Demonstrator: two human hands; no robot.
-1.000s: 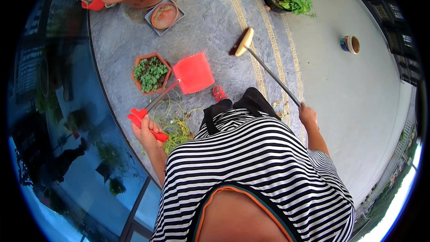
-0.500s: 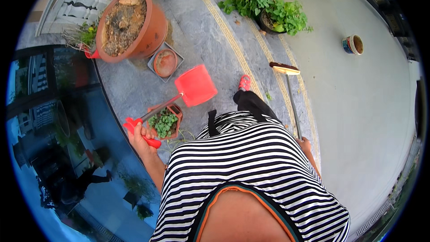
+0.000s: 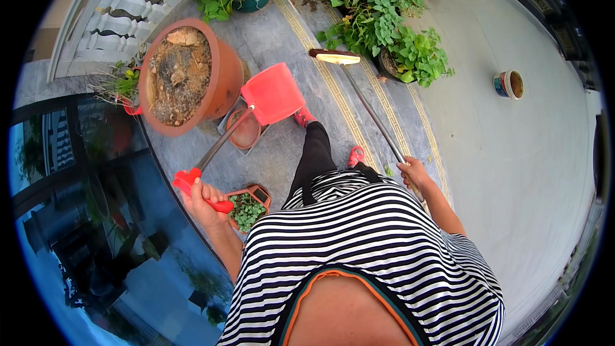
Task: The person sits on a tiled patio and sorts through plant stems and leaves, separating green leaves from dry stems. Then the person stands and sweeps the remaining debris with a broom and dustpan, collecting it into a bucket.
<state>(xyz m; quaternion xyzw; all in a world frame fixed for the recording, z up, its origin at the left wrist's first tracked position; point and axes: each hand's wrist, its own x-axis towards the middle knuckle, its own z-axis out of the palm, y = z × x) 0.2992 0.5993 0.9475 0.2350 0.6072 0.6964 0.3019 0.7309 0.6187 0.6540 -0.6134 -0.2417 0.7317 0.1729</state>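
Observation:
My left hand point(image 3: 206, 204) is wrapped round the red handle of a dustpan point(image 3: 275, 94). Its metal shaft slants up to the wide red pan, which hangs in front of a shallow clay pot point(image 3: 245, 131). On the other side, my right hand point(image 3: 413, 173) grips the metal pole of a broom point(image 3: 333, 57). The broom's head, cream with dark bristles, is out ahead, close to the leafy plants. Whether the bristles touch the floor I cannot tell.
A big soil-filled clay pot point(image 3: 224, 83) stands at the left, beside dark glass point(image 3: 128, 218). Near my left hand sits a small planter point(image 3: 246, 211). Potted greens point(image 3: 416, 45) line the steps ahead. A small bucket point(image 3: 508, 84) rests on the pale floor at right.
The broom's head has swung forward and left, and my right hand has come further into view. The dustpan has shifted slightly away from me. A second foot now shows ahead.

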